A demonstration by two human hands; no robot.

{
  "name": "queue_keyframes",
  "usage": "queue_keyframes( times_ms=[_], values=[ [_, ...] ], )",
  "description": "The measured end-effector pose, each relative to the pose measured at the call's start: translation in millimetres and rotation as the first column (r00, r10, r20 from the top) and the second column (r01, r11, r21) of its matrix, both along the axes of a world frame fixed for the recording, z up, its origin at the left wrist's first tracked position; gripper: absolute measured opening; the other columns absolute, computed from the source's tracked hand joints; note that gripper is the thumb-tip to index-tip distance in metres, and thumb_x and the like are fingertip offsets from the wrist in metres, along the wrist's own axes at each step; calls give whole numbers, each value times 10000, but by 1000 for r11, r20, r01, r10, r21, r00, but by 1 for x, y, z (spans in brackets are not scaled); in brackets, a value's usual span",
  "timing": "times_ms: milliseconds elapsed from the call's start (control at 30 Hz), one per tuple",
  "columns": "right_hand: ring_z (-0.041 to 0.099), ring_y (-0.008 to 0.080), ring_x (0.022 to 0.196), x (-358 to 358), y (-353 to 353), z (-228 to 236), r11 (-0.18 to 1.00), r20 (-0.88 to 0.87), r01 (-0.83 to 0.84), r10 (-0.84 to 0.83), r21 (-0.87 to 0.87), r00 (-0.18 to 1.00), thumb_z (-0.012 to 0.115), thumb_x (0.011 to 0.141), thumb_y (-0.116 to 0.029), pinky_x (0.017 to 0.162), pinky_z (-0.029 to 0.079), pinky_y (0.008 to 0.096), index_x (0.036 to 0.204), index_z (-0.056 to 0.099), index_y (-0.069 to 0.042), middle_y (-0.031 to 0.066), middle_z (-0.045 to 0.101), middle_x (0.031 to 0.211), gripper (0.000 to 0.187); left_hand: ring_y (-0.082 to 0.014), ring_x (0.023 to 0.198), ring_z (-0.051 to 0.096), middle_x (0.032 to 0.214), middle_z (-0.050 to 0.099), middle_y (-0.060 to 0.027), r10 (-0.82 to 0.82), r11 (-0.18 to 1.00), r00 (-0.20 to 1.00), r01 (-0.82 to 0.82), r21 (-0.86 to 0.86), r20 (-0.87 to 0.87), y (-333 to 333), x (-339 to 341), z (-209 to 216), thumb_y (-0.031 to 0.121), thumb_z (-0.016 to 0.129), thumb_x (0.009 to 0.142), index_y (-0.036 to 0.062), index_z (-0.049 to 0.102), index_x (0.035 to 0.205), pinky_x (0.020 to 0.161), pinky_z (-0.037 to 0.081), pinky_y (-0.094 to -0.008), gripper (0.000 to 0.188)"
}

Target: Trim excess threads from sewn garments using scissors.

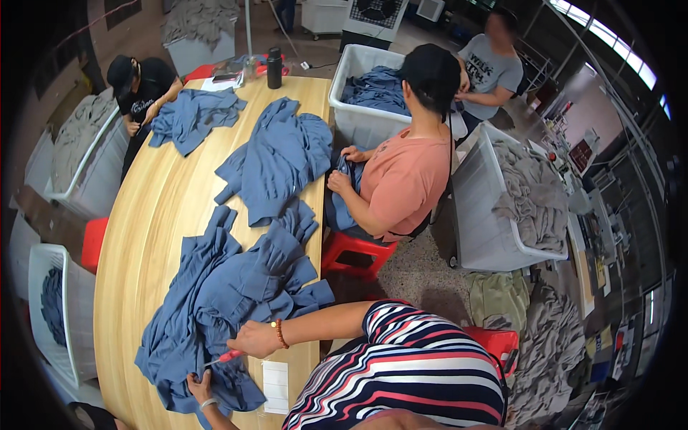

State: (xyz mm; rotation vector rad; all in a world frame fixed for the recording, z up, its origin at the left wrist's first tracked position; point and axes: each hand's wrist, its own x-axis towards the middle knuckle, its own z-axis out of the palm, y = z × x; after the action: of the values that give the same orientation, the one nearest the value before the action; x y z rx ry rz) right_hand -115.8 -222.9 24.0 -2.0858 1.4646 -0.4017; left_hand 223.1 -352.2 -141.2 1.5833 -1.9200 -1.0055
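Note:
A heap of blue long-sleeved garments point(240, 287) lies on the wooden table in front of me. My left hand point(200, 388) is at the heap's near end, with thumb and fingers closed on a fold of blue cloth. In my right hand point(254, 339), which wears a beaded bracelet, I grip a red-handled tool point(229, 355) with a thin metal tip. The tip points left, over the cloth just above my left hand. Its exact kind is too small to make out. A white paper card point(275, 387) lies by the table edge below my right forearm.
More blue garments point(279, 158) lie farther up the wooden table point(129, 287), near a black bottle point(274, 68). A person in a pink shirt point(408, 179) sits at the right edge. White bins point(494, 236) of clothes stand around, with red stools point(358, 254) beside the table.

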Motion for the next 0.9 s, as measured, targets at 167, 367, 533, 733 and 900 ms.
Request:
queue_keyframes(
  times_ms=[167,367,533,733,900],
  values=[
    [631,359,691,-16,16,-5,997,20,37,-36,-72,999,580,804,-163,594,454,457,916,514,-31,162,620,695,185,-93,551,411,648,427,44,451,688,773,18,725,-447,21,-39,57,307,653,862,121,481,744,461,325,-233,279],
    [634,344,723,-23,35,1,996,9,51,-50,-79,999,588,792,-164,618,445,448,913,518,-39,147,629,722,187,-89,523,368,576,404,42,242,899,914,-84,430,-326,7,-29,23,204,696,835,95,475,663,480,319,-244,301],
    [629,350,810,-36,49,-1,996,39,92,-92,1,995,609,748,-135,695,452,448,922,543,-30,166,638,797,214,-51,595,268,634,307,77,-2,986,966,-41,-162,-259,12,-51,43,151,663,867,97,326,628,512,222,-237,416],
    [636,349,747,-55,66,0,982,44,160,-156,-98,987,567,800,-154,643,458,449,903,519,-37,167,636,741,163,-27,531,368,599,377,76,149,955,799,37,294,-583,42,-93,105,114,622,887,121,478,748,469,287,-206,200],
    [632,361,847,-59,66,5,984,25,179,-179,19,984,555,793,-158,711,462,455,974,529,-39,172,648,836,218,-66,539,464,692,532,45,484,744,611,90,662,-626,45,-68,58,54,652,841,141,536,864,490,396,-198,147]
  ],
)
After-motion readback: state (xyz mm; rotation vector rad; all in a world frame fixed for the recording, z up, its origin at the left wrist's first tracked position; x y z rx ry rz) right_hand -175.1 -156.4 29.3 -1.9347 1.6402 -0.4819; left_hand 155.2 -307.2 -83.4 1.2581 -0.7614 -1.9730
